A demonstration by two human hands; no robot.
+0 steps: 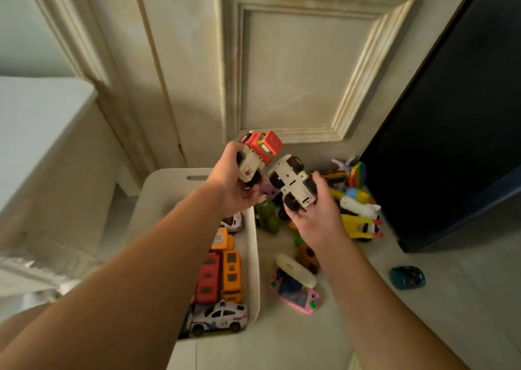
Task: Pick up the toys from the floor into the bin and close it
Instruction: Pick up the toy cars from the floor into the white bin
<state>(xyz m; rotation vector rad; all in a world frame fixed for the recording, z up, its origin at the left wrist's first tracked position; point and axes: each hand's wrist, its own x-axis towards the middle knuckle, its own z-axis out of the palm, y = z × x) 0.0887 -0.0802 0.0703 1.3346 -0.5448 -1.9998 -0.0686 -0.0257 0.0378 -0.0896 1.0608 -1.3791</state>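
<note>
Forearms fill the near frame, both reaching toward 12 o'clock. Left hand (229,184): fingers curled round a red-and-white truck (260,150), held in the air over the far right corner of the bin (253,259). Right hand (315,218): fingers wrapped round the lower end of a white truck (293,182), belly-up, held above the floor pile at 3 o'clock of the left hand. The two trucks are nearly touching.

Bin is white, open, and standing on the floor (451,319). Inside it, from the near end:
- police car (220,316)
- red bus (208,278) and orange bus (231,274), side by side
- a smaller orange vehicle (222,238)
- a white car (234,222)

The left forearm hides the bin's left part.

On the floor at 3 o'clock of the bin:
- green dinosaur (266,214), just beside the wall
- pink toy (294,295) with a white oblong piece (296,269) lying across it
- brown toy (308,257)
- yellow toy (356,226)
- white animal figure (359,206)
- rainbow piece (357,173), at 1 o'clock
- teal car (407,277), alone and well apart at 4 o'clock

Judgement: pickup is somewhere short of halfway. Two trucks are in hand but not yet in the bin, and a good pile remains on the floor. No lid can be made out, so closing has not begun.
</note>
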